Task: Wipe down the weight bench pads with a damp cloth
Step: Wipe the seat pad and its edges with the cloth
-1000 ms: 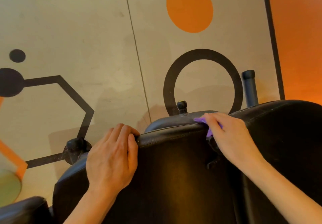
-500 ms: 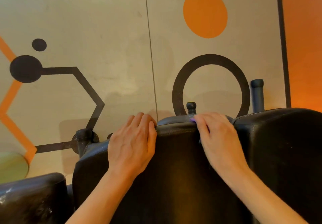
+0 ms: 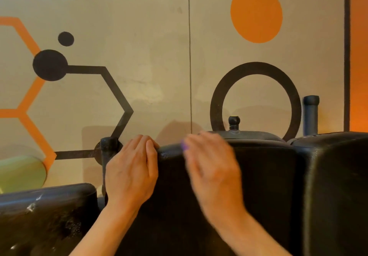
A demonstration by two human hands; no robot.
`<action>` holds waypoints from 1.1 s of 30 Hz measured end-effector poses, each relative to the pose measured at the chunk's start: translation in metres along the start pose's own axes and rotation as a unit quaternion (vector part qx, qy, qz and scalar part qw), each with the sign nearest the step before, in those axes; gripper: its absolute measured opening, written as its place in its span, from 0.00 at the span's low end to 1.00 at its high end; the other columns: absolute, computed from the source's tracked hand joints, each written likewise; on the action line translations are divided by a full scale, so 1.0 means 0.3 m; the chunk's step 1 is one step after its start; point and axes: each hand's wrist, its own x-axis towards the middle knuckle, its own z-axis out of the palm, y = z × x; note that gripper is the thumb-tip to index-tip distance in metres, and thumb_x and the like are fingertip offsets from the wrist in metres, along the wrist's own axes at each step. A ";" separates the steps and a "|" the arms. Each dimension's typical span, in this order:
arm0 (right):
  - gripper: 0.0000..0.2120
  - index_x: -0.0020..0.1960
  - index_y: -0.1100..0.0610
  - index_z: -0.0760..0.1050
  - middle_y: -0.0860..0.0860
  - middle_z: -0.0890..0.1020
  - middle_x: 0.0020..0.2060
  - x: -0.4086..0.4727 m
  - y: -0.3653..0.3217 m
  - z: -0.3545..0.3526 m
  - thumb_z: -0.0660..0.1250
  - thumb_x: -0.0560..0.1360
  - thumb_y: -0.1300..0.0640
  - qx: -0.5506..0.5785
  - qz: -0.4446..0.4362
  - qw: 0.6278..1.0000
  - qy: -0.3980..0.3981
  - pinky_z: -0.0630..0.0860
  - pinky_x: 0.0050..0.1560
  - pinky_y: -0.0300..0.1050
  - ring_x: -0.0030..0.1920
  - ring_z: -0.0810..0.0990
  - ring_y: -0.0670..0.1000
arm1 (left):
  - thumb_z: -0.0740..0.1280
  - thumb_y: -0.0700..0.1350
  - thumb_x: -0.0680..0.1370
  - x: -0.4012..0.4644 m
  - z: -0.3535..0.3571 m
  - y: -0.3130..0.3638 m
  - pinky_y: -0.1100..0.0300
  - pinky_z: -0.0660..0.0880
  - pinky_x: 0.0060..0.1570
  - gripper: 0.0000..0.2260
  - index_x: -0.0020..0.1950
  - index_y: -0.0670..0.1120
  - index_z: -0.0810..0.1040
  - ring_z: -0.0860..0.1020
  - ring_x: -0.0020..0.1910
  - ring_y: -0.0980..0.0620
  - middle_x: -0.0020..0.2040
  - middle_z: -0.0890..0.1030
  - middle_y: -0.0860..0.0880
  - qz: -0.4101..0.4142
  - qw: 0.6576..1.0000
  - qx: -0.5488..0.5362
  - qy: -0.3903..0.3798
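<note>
The black bench pad (image 3: pixel 249 186) fills the lower frame, upright against the patterned wall (image 3: pixel 139 36), with another pad (image 3: pixel 338 186) to its right. The step in hand looks like wiping its top edge. The left hand (image 3: pixel 132 173) hooks its fingers over that edge, gripping it. The right hand (image 3: pixel 211 166) (blurred) lies over the purple cloth (image 3: pixel 182 147), only a sliver showing at its fingertips; whether it pinches or merely presses I cannot tell. Next, I judge, the cloth must clear the bracing hand.
</note>
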 end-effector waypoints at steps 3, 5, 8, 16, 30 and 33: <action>0.16 0.65 0.56 0.74 0.51 0.79 0.62 0.017 0.031 -0.021 0.58 0.81 0.54 -0.043 -0.116 0.988 -0.089 0.67 0.70 0.47 0.66 0.73 0.49 | 0.48 0.50 0.84 0.000 0.008 -0.013 0.54 0.75 0.39 0.19 0.43 0.49 0.75 0.76 0.38 0.54 0.39 0.76 0.54 0.008 1.000 -0.002 -0.004; 0.17 0.67 0.55 0.72 0.50 0.78 0.62 -0.008 0.160 -0.106 0.57 0.81 0.54 -0.031 -0.070 0.994 -0.078 0.63 0.72 0.44 0.67 0.72 0.47 | 0.45 0.51 0.83 0.001 0.008 -0.016 0.57 0.74 0.39 0.20 0.44 0.51 0.75 0.75 0.38 0.55 0.39 0.76 0.56 0.008 1.000 0.002 -0.007; 0.15 0.67 0.50 0.70 0.47 0.78 0.61 -0.045 0.243 -0.190 0.56 0.81 0.54 0.007 0.092 0.996 -0.018 0.61 0.74 0.47 0.68 0.70 0.43 | 0.45 0.51 0.83 0.002 0.010 -0.015 0.60 0.72 0.37 0.21 0.43 0.51 0.75 0.74 0.37 0.56 0.38 0.74 0.56 0.003 1.000 0.015 -0.005; 0.17 0.67 0.54 0.73 0.49 0.77 0.64 0.021 0.016 -0.024 0.56 0.81 0.53 -0.066 -0.119 0.984 -0.117 0.64 0.72 0.45 0.67 0.72 0.47 | 0.45 0.51 0.84 0.000 0.008 -0.016 0.54 0.74 0.35 0.20 0.42 0.51 0.74 0.75 0.36 0.54 0.37 0.75 0.55 0.003 1.000 0.016 0.002; 0.19 0.58 0.50 0.79 0.42 0.80 0.53 0.078 0.004 -0.101 0.51 0.80 0.45 -0.040 -0.014 0.988 -0.151 0.69 0.59 0.36 0.58 0.76 0.42 | 0.46 0.50 0.83 -0.038 -0.015 -0.047 0.66 0.65 0.47 0.20 0.50 0.51 0.77 0.75 0.43 0.59 0.45 0.78 0.56 -0.056 0.995 -0.077 0.034; 0.17 0.52 0.51 0.79 0.44 0.78 0.46 0.054 0.067 -0.134 0.52 0.79 0.47 -0.069 0.115 0.988 -0.082 0.66 0.53 0.36 0.53 0.77 0.47 | 0.46 0.50 0.83 -0.125 -0.017 -0.082 0.70 0.66 0.52 0.19 0.61 0.51 0.75 0.73 0.53 0.62 0.55 0.76 0.57 -0.112 0.979 -0.162 0.058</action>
